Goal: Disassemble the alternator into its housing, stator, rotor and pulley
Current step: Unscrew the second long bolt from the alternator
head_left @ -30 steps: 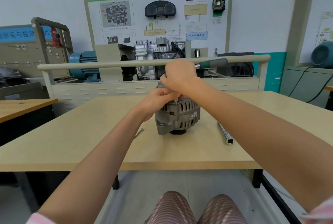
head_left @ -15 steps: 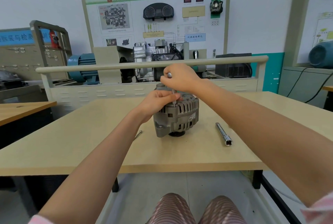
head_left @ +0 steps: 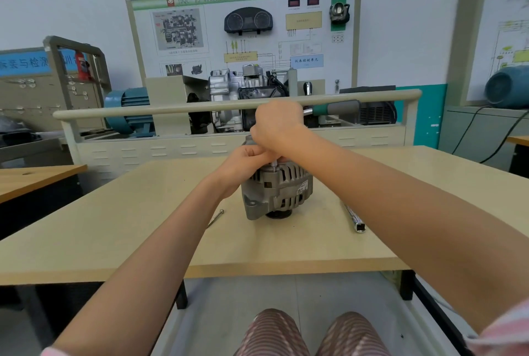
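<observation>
Alternator (head_left: 279, 188): upright on the counter (head_left: 143, 227), pulley end down, directly under both hands.
Right hand (head_left: 276, 124): fingers closed round a ratchet, its green-grey handle (head_left: 336, 108) sticking out to their right; a thin shaft (head_left: 274, 163) runs down from them into the housing top.
Left hand (head_left: 243, 162): fingers curled against the alternator's upper left edge, touching the right hand.
Bolt (head_left: 216, 217): on the counter, left of and nearer than the fingers.
Socket bar (head_left: 354, 218): right of them, apart.

My hands (head_left: 257, 155) crowded the alternator (head_left: 276, 189) top at twelve o'clock. A loose bolt (head_left: 216, 217) lay near at ten, a socket extension bar (head_left: 354, 218) at two. The table (head_left: 114, 227) lay open at nine and three; a rail (head_left: 171, 109) barred the far side.
</observation>
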Demonstrator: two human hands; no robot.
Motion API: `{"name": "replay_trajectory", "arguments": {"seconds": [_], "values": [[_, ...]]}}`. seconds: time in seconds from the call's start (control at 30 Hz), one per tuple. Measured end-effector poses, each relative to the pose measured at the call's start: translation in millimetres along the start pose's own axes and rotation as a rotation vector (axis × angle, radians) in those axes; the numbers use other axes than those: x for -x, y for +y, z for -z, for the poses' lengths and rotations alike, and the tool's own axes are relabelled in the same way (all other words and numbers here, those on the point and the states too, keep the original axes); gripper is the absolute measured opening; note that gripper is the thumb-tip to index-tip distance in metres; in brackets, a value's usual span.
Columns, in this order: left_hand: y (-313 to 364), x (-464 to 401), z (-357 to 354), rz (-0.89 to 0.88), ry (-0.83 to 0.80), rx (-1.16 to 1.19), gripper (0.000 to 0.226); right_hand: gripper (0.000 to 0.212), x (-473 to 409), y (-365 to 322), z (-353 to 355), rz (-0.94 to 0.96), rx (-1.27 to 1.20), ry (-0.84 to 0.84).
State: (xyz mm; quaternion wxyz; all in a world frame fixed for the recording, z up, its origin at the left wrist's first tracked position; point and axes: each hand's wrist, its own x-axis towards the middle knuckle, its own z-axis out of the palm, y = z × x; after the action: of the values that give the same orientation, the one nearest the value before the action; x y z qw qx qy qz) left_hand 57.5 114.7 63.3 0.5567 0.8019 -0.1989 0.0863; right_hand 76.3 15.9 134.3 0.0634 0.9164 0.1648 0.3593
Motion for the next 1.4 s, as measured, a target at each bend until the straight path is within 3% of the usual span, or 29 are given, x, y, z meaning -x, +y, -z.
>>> {"name": "replay_trajectory", "arguments": {"seconds": [0.23, 0.33, 0.43, 0.5, 0.6, 0.73, 0.87, 1.0, 1.27, 1.4], "values": [[1, -3, 4, 0.046, -0.032, 0.03, 0.017, 0.042, -4, 15, -9, 0.142, -0.485, -0.032], [0, -3, 4, 0.049, -0.043, 0.016, 0.018, 0.043, -5, 19, -15, 0.121, -0.742, -0.056], [1, -3, 5, 0.048, -0.031, 0.016, 0.018, 0.042, -5, 21, -19, 0.101, -0.845, -0.072], [2, -3, 4, 0.041, -0.026, 0.016, 0.022, 0.042, -5, 22, -17, 0.13, -0.777, -0.072], [2, -2, 3, 0.021, -0.017, 0.023, 0.033, 0.037, -5, 19, -11, 0.152, -0.478, -0.023], [3, -2, 2, 0.012, 0.005, -0.001, 0.028, 0.02, -1, 3, -7, -0.076, 0.014, 0.006], [0, -4, 0, 0.009, 0.051, -0.028, 0.036, 0.018, 0, -7, -4, -0.151, 0.104, -0.022], [0, -3, 2, 0.023, 0.019, 0.007, 0.023, 0.024, -4, 4, -3, -0.07, -0.085, -0.023], [1, -2, 5, 0.055, -0.019, 0.042, 0.017, 0.039, 1, 16, -13, 0.055, -0.852, -0.086], [0, -3, 6, 0.05, -0.024, 0.046, 0.017, 0.039, -1, 16, -17, 0.047, -0.915, -0.063]]}}
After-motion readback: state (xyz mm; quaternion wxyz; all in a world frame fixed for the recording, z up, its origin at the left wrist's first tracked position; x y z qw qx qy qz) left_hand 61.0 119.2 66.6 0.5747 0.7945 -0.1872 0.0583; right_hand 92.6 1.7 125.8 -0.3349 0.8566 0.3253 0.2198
